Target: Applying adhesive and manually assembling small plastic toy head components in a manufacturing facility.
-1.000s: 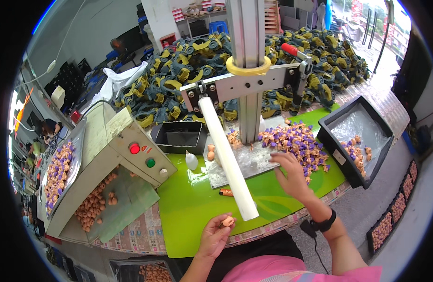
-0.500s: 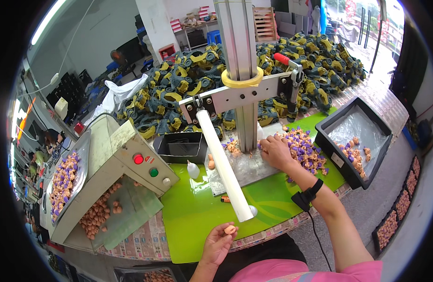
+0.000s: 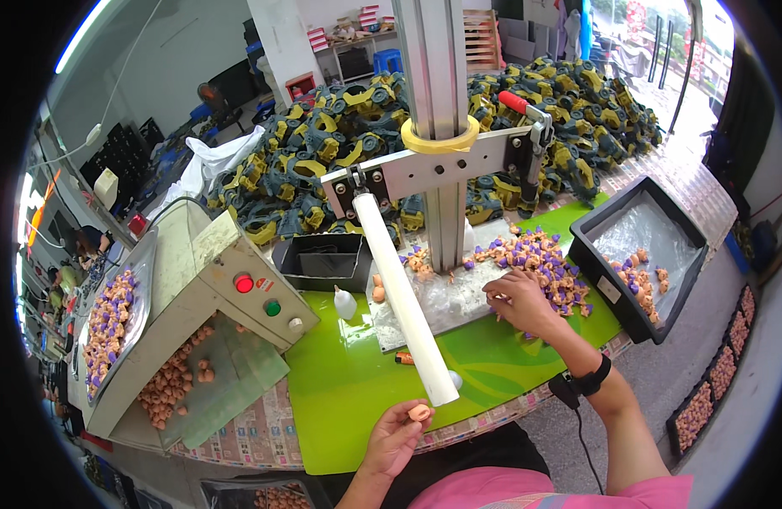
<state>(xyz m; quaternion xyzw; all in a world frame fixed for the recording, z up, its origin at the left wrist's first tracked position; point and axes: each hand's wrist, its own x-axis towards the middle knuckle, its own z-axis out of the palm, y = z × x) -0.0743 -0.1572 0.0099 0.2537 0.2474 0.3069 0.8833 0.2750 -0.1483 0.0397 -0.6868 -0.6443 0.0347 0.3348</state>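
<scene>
My left hand (image 3: 394, 439) is closed at the near edge of the green mat, pinching a small hollow peach-coloured plastic piece (image 3: 419, 413) between thumb and fingers, its dark opening showing. Just above it ends a long white lever (image 3: 404, 297), slanting down from the metal press frame (image 3: 433, 165). My right hand (image 3: 522, 302), with a black strap on its wrist, hovers over the right edge of the metal base plate (image 3: 446, 318). Its fingers are bent together, and what they may hold is hidden. Beside it lies a heap of small peach and purple pieces (image 3: 561, 280).
A black tray (image 3: 611, 293) with more pieces stands at the right. On the left is a beige machine (image 3: 206, 246) with red and green buttons and peach pieces beneath. A white squeeze bottle (image 3: 344, 304) and a black box (image 3: 323, 263) stand nearby. Behind rises a pile of yellow-and-dark toy vehicle parts (image 3: 323, 144).
My right hand has drawn back from the heap's far left edge, nearer to me and slightly right. My left hand still holds the peach piece in almost the same place.
</scene>
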